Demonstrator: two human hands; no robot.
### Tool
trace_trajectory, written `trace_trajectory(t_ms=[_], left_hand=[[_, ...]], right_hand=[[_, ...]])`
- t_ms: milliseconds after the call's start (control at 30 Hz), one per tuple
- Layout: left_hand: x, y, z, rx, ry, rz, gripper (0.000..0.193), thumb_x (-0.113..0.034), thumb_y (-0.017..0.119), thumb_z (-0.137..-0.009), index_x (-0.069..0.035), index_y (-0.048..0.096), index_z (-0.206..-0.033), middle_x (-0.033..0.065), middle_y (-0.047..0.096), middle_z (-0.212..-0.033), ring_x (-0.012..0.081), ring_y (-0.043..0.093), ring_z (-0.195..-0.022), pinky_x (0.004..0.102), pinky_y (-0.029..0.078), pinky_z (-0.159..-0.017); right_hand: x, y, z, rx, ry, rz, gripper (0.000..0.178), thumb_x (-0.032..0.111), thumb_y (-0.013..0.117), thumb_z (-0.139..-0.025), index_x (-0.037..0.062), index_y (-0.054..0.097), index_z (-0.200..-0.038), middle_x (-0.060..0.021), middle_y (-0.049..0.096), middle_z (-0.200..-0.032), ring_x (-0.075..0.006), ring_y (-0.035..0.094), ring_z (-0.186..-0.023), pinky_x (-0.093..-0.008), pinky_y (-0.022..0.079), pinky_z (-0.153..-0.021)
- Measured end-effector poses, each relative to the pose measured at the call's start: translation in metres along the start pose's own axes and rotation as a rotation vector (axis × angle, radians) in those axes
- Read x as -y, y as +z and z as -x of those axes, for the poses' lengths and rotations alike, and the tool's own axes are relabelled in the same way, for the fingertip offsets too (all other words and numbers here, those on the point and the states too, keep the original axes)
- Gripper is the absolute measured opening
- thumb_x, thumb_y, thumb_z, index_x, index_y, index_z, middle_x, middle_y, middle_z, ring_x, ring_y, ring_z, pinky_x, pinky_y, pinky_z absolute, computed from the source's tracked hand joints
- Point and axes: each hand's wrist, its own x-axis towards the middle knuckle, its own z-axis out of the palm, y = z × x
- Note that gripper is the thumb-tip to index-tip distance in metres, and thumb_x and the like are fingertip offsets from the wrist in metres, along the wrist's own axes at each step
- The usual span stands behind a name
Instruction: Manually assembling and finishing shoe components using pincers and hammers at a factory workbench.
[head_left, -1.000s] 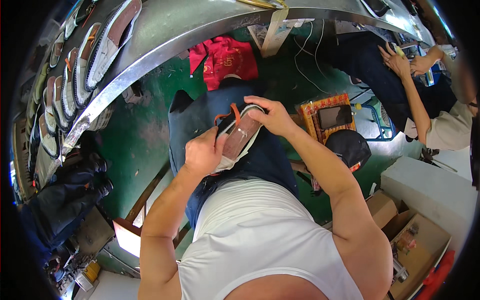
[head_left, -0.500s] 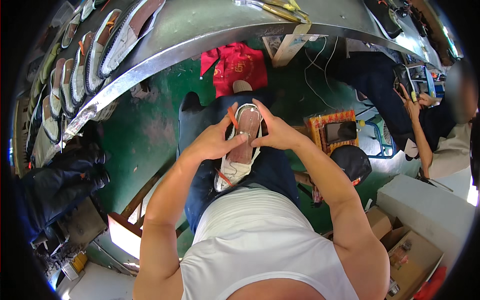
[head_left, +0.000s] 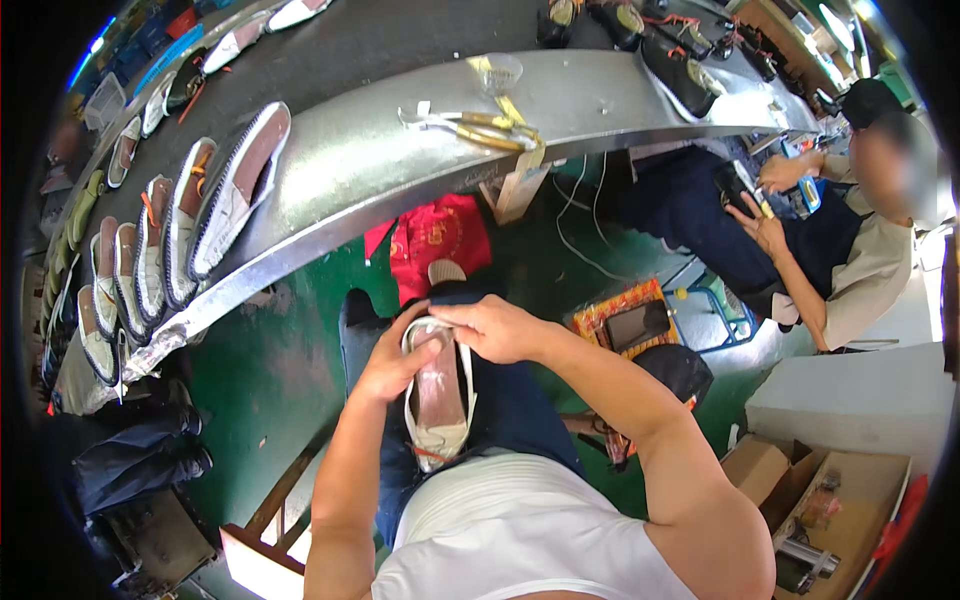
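Note:
A white shoe upper [head_left: 440, 395] with a brown sole-shaped board showing lies across my lap, one end toward my waist. My left hand [head_left: 390, 362] wraps its far left side, the thumb resting on the brown board. My right hand [head_left: 497, 328] is closed at the far right end, its fingers pinching the white rim there; the fingertips of both hands nearly meet. A short orange strip [head_left: 432, 455] crosses the near end of the shoe.
Beyond my knees is a metal bench [head_left: 340, 175] with a row of similar shoes [head_left: 240, 190] at its left and pincers [head_left: 480, 130] near its edge. A red cloth [head_left: 435, 245] hangs below. At right, a co-worker [head_left: 790, 240] handles a dark shoe; an open carton [head_left: 840, 510] stands nearer.
My right hand has moved from the shoe's right side, thumb on the board, to its far end. The left hand has shifted toward that end too. My view has tilted up toward the bench.

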Motion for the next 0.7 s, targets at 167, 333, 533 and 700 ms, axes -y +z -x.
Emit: trace_trajectory(t_ms=[167,333,533,700], left_hand=[[-0.024,-0.003,0.04,-0.06,0.121,0.272,0.089,-0.023,0.083,-0.078,-0.004,0.033,-0.15,0.0102,0.062,-0.116,0.0185,0.06,-0.105,0.0338,0.047,-0.097],[-0.02,0.0,0.075,-0.159,0.236,0.397,0.091,-0.015,0.08,-0.081,-0.012,0.025,-0.155,0.0064,0.061,-0.113,0.0177,0.059,-0.106,0.0334,0.047,-0.096],[-0.005,-0.016,0.09,-0.13,0.295,0.189,0.069,-0.036,0.065,-0.094,-0.01,0.033,-0.148,0.0141,0.049,-0.135,0.0241,0.047,-0.127,0.0389,0.035,-0.108],[0.002,-0.028,0.095,-0.338,0.397,-0.328,0.062,-0.045,0.051,-0.099,-0.008,0.036,-0.146,0.0203,0.019,-0.158,0.032,0.016,-0.149,0.0429,0.018,-0.117]], right_hand=[[0.029,-0.066,-0.053,-0.065,-0.031,0.341,0.025,0.014,0.059,-0.091,0.0032,0.064,-0.114,-0.018,0.068,-0.101,-0.0355,0.065,-0.097,-0.0418,0.051,-0.085],[-0.004,-0.12,-0.144,-0.386,0.15,1.076,0.059,0.035,0.053,-0.096,-0.0017,0.042,-0.141,-0.0234,0.038,-0.149,-0.0404,0.037,-0.137,-0.0462,0.032,-0.114],[0.008,-0.173,-0.165,-0.073,0.374,1.06,0.044,0.042,0.064,-0.081,0.0042,0.072,-0.102,-0.0183,0.072,-0.097,-0.034,0.069,-0.091,-0.0443,0.055,-0.079],[0.047,-0.101,-0.062,-0.109,0.365,-0.246,0.027,0.028,0.063,-0.094,0.0017,0.062,-0.101,-0.0071,0.065,-0.08,-0.0148,0.064,-0.073,-0.0317,0.051,-0.062]])
